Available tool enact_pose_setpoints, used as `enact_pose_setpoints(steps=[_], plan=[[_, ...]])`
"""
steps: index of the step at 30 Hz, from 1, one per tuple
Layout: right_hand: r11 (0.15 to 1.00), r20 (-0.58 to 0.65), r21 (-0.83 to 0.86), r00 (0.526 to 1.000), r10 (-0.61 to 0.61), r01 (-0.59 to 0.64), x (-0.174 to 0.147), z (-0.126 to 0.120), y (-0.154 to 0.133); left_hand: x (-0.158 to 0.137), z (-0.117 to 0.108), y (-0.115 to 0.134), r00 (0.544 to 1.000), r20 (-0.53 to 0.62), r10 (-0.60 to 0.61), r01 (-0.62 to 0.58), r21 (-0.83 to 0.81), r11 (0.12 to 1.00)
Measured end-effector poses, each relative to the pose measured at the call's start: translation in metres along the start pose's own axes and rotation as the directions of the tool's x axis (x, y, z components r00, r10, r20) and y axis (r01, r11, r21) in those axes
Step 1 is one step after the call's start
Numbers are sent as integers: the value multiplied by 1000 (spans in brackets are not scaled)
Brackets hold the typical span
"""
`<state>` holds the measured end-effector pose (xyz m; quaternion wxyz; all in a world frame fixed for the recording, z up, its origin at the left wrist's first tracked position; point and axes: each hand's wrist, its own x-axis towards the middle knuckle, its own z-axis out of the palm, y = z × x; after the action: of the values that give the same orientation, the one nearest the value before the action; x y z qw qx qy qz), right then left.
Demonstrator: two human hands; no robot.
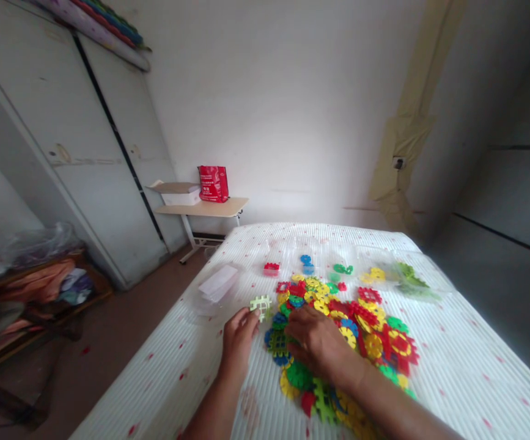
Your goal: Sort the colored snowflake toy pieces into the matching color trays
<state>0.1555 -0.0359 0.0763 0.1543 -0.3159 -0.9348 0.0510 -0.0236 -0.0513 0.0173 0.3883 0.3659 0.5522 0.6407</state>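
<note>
My left hand [238,337] pinches a pale green square lattice building piece [263,302] between thumb and fingers, left of the pile. My right hand [318,340] is over the left part of a heap of plastic building pieces [373,346], its fingers curled down; whatever is under the fingertips is hidden. The heap mixes notched discs and square lattices in red, yellow, blue and green. A green lattice piece [277,343] lies just left of my right hand. My right forearm covers part of the heap.
Behind the heap, clear plastic bags hold red pieces [271,268], blue pieces [307,264], green pieces [342,269], yellow pieces [375,274] and light green pieces [412,275]. At left lies a clear bag with a white paper [219,283]. A side table [200,208] carries a red bag [213,183].
</note>
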Motion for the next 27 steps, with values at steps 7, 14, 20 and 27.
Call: enact_pose_setpoints(steps=[7, 14, 20, 27], plan=[[987, 1, -154, 999, -40, 40, 2, 39, -14, -2, 1, -4, 998, 62, 25, -25, -9, 1000], [987, -88, 160, 996, 7, 8, -12, 23, 6, 1, 1, -6, 992, 118, -45, 63, -149, 987], [784, -322, 619, 924, 204, 43, -16, 1, 23, -6, 10, -2, 976, 200, -87, 136, -248, 959], [958, -471, 246, 882, -14, 147, -15, 11, 16, -15, 19, 0, 929, 355, -103, 220, -307, 926]])
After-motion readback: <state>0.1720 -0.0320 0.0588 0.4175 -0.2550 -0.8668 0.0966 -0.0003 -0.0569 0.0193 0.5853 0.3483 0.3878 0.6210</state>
